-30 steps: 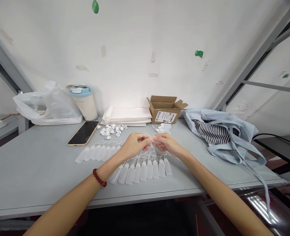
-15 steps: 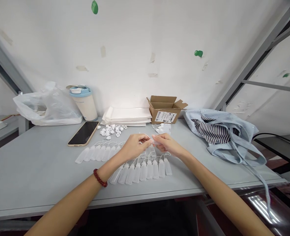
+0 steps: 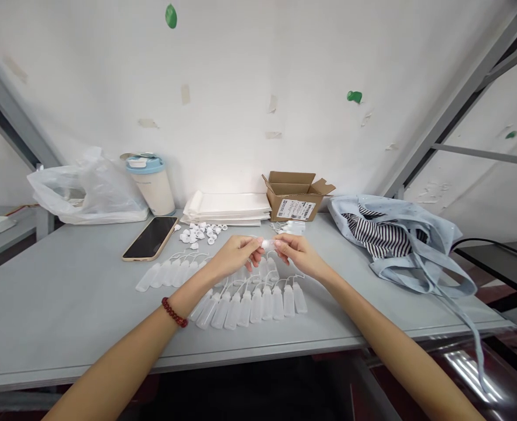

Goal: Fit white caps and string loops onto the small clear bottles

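Between my two hands is a small translucent bottle with a white cap (image 3: 266, 244). My left hand (image 3: 240, 255) pinches the cap end with thumb and fingers. At the other end, my right hand (image 3: 297, 252) closes on the bottle's clear body, which its fingers partly hide. Below my hands several translucent bottles (image 3: 255, 305) with thin tubes lie in a front row on the grey table (image 3: 87, 304). Another row of bottles (image 3: 171, 272) lies behind, partly covered by my left hand and forearm. Loose white caps (image 3: 199, 233) are heaped beyond my left hand.
A phone (image 3: 150, 238), a blue-lidded cup (image 3: 151, 184) and a plastic bag (image 3: 87, 190) are at the left. White sheets (image 3: 226, 204), an open cardboard box (image 3: 294, 199) and a few small bottles (image 3: 294, 227) are at the back. A light blue cloth bag (image 3: 434, 228) lies right.
My left hand has shifted slightly left and up, and its fingers are less bunched. The white cap between my hands now shows.
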Demonstrator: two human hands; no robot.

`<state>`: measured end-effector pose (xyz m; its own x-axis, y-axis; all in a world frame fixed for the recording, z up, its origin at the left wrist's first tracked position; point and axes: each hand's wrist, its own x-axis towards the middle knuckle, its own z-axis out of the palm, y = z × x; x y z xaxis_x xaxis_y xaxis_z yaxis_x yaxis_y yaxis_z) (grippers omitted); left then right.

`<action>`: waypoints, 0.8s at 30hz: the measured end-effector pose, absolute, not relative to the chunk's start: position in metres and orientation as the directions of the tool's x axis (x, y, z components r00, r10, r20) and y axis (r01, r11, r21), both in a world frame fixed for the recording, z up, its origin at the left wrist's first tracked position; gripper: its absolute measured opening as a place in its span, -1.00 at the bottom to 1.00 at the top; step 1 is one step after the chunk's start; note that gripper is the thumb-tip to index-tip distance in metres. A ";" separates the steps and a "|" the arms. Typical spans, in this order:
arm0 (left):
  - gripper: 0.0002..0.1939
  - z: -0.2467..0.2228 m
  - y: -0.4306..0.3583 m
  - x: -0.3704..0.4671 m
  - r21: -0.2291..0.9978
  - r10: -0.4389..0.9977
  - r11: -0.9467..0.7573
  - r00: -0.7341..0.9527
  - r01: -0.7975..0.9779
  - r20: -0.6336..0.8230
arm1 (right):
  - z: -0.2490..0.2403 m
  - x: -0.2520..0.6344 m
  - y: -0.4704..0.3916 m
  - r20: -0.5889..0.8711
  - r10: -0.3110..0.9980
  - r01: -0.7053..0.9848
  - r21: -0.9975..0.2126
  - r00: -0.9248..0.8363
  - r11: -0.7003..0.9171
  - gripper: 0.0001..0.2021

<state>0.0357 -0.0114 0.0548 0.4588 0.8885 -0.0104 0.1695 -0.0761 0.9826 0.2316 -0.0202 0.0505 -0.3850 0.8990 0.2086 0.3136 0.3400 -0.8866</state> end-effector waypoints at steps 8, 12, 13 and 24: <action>-0.60 0.056 -0.020 0.040 0.968 0.882 -0.165 0.468 0.188 0.060 | 0.048 0.230 -0.020 0.221 0.902 0.302 -0.890 -0.371 0.342 -0.61; -0.61 0.059 -0.022 0.039 0.860 0.825 -0.418 0.518 0.293 0.225 | 0.046 0.232 -0.017 0.128 0.906 0.172 -0.962 -0.404 0.212 -0.60; -0.61 0.059 -0.022 0.039 0.801 0.801 -0.498 0.531 0.332 0.278 | 0.046 0.232 -0.017 0.107 0.907 0.149 -0.972 -0.407 0.182 -0.59; -0.64 0.060 -0.021 0.037 0.715 0.807 -0.549 0.496 0.433 0.320 | 0.047 0.230 -0.018 0.112 0.897 0.150 -0.970 -0.427 0.193 -0.62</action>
<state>0.0366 -0.0207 0.0597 0.4957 0.8073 0.3202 0.4329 -0.5493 0.7147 0.2304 -0.0176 0.0472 -0.4269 0.8973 0.1121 0.1503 0.1927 -0.9697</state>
